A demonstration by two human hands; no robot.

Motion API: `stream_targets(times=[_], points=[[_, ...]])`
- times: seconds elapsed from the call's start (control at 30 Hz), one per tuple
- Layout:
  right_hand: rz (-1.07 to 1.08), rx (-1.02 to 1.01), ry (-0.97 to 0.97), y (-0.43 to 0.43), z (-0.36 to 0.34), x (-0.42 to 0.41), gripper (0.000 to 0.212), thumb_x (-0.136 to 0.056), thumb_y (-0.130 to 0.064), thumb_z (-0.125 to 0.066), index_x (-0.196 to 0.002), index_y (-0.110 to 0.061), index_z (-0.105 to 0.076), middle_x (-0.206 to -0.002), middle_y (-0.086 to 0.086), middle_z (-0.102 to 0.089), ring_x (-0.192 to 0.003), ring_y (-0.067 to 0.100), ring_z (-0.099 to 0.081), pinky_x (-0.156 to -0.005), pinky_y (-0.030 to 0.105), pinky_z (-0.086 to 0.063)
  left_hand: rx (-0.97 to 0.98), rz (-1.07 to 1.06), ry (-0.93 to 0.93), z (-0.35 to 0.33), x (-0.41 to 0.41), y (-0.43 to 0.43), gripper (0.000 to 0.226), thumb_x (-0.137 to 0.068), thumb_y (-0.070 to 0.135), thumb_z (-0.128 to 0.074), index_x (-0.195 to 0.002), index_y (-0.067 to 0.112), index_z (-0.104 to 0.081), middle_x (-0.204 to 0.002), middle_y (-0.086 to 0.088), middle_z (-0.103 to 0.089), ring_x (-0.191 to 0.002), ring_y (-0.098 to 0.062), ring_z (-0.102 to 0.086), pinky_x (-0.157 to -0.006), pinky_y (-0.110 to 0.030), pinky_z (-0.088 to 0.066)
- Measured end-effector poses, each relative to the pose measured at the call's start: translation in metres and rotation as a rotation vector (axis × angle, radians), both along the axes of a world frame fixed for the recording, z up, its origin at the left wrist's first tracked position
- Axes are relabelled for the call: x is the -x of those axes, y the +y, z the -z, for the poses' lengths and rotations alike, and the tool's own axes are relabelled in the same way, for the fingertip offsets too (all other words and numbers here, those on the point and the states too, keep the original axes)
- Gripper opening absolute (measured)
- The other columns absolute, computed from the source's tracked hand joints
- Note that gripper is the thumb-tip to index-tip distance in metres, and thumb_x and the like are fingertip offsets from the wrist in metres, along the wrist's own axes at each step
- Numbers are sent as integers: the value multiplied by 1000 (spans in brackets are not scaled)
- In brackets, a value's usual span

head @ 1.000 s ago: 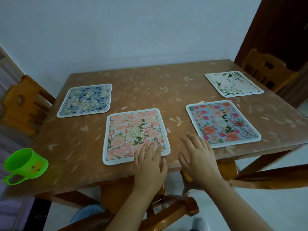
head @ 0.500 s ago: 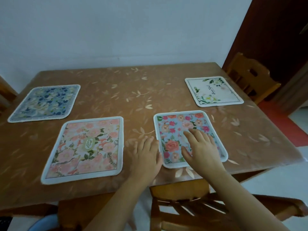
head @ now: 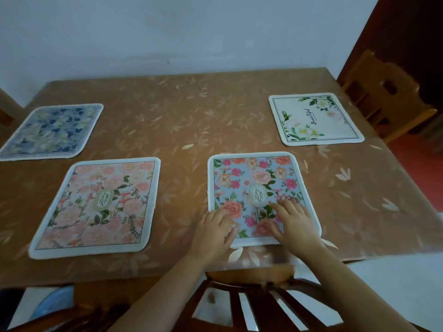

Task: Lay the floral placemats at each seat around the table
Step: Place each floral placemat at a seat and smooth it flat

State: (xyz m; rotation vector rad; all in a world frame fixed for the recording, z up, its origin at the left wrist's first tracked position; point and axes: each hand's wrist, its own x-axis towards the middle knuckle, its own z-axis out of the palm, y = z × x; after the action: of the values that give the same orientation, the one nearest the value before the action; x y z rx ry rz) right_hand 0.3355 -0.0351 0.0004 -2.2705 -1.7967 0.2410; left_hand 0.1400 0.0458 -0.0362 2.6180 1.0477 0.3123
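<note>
Several floral placemats lie flat on the brown leaf-patterned table (head: 191, 111). A light-blue mat with red and pink roses (head: 254, 180) lies near the front edge. My left hand (head: 215, 232) rests with straight fingers on its lower left corner. My right hand (head: 293, 224) presses flat on its lower right part. A pink-rose mat (head: 100, 207) lies to the left, a blue-and-cream mat (head: 51, 131) at the far left, and a white mat with green leaves (head: 315, 118) at the far right.
A wooden chair back (head: 251, 300) stands just under the front edge below my hands. Another wooden chair (head: 386, 99) is at the right side of the table. A pale wall runs behind the table; a dark doorway is at the right.
The view has shifted right and closer. My left hand moved from the bare table onto the blue rose mat's left corner; my right hand stays flat on that mat.
</note>
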Motion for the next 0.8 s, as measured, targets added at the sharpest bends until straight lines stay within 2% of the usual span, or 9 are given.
stream_targets(times=[0.13, 0.37, 0.57, 0.73, 0.8], points=[[-14, 46, 38, -5, 21, -18, 42, -75, -24, -71, -111, -6, -59, -109, 14, -63, -103, 35, -57, -89, 47, -46, 97, -31, -13, 19, -5, -5, 33, -89, 27, -51, -118, 13, -55, -120, -3, -54, -113, -20, -44, -96, -31, -31], [0, 199, 172, -21, 46, -40, 46, -79, -33, -65, -119, -15, -52, -113, 7, -50, -109, 25, -44, -89, 39, -43, 108, -40, 10, 35, -10, -11, 32, -75, 25, -69, -102, 10, -63, -102, -7, -58, -99, -26, -52, -82, -38, -46], [0, 172, 215, -30, 54, -47, 38, -75, -29, -70, -106, -12, -58, -106, 6, -51, -106, 23, -44, -87, 42, -46, 77, 29, 1, 37, -8, -17, 31, -67, 23, -77, -93, 9, -67, -92, -7, -61, -88, -26, -59, -75, -39, -52], [-32, 209, 164, -34, 58, -50, 35, -75, -25, -65, -107, -13, -56, -108, 6, -51, -106, 24, -44, -90, 39, -42, 56, 55, -55, 33, -12, -21, 22, -61, 11, -80, -78, 7, -66, -80, -7, -63, -73, -25, -62, -64, -32, -53], [-12, 203, 163, -35, 59, -48, 31, -75, -24, -64, -104, -14, -57, -106, 5, -51, -104, 23, -45, -89, 37, -41, 62, 59, -70, 32, -13, -23, 20, -59, 5, -81, -69, 6, -64, -76, -8, -63, -72, -26, -63, -61, -33, -54]])
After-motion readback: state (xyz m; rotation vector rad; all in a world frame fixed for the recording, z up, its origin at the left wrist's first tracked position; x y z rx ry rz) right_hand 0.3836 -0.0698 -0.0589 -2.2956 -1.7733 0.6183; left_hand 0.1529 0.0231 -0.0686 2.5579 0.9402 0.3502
